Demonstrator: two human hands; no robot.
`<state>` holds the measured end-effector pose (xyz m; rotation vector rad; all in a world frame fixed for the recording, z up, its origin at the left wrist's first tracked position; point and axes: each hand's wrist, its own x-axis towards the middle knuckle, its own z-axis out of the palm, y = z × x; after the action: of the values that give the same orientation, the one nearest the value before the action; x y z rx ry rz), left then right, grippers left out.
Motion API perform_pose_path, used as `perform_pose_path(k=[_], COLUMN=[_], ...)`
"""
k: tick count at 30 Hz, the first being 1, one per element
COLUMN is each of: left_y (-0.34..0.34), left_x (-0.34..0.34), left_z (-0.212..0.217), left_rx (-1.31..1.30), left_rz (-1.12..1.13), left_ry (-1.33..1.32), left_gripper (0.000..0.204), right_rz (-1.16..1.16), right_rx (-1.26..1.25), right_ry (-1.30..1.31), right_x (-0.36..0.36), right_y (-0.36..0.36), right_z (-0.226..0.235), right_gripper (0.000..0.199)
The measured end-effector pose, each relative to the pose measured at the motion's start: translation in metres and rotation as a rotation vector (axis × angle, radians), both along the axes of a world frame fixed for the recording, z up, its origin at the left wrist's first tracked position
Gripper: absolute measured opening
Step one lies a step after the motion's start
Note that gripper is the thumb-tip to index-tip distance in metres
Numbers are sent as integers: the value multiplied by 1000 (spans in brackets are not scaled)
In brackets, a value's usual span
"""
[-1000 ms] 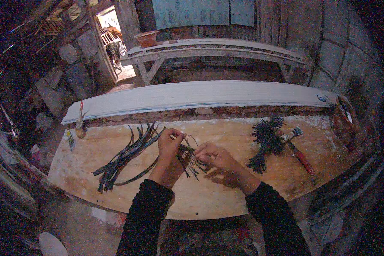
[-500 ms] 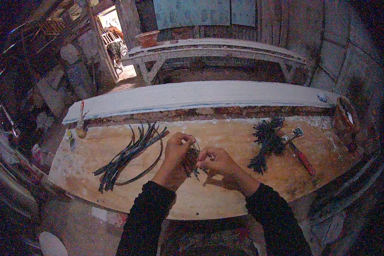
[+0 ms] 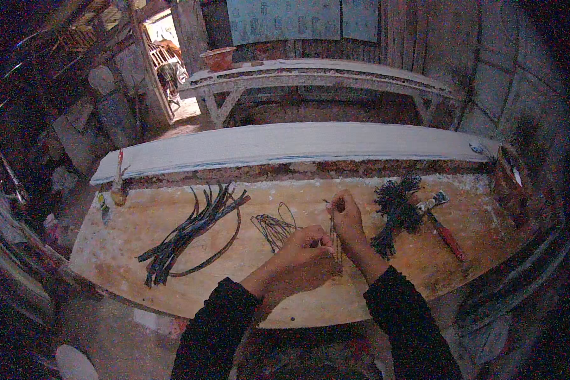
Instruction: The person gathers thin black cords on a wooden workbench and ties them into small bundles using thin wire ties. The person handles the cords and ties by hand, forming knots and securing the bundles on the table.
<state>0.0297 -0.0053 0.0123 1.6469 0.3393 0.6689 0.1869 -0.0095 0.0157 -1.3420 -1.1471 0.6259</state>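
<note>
Left hand (image 3: 310, 254) and right hand (image 3: 347, 220) pinch with fingertips drawn together, seemingly on a thin dark strand (image 3: 332, 230) running between them, likely spaced to keep it straight; dim grain obscures the exact grip. Wire-like strands (image 3: 273, 230) lie on the tabletop (image 3: 323, 305) just beyond the left hand, presumably for easy reach.

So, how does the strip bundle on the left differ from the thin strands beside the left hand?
The strip bundle has broad strips; the thin strands are much finer. The bundle is longer and fuller; the strands form a smaller, sparser bunch. The bundle lies apart from the left hand, the strands beside it. Both look dark and lie on the wooden board.
</note>
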Motion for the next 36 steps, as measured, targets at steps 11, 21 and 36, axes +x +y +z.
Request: perform_pose_path(k=[11,21,36], left_y=[-1,39,32], left_x=[0,-26,-35], left_z=[14,20,41], left_rx=[42,279,-46], left_rz=[-72,777,972], left_ry=[60,102,53], left_gripper=[12,11,17], right_rz=[46,-141,724], right_rx=[57,65,79], right_ry=[-64,-7,-395], right_x=[5,14,-55], right_y=[0,3,-53], right_z=[-2,1,31], right_gripper=[14,14,17])
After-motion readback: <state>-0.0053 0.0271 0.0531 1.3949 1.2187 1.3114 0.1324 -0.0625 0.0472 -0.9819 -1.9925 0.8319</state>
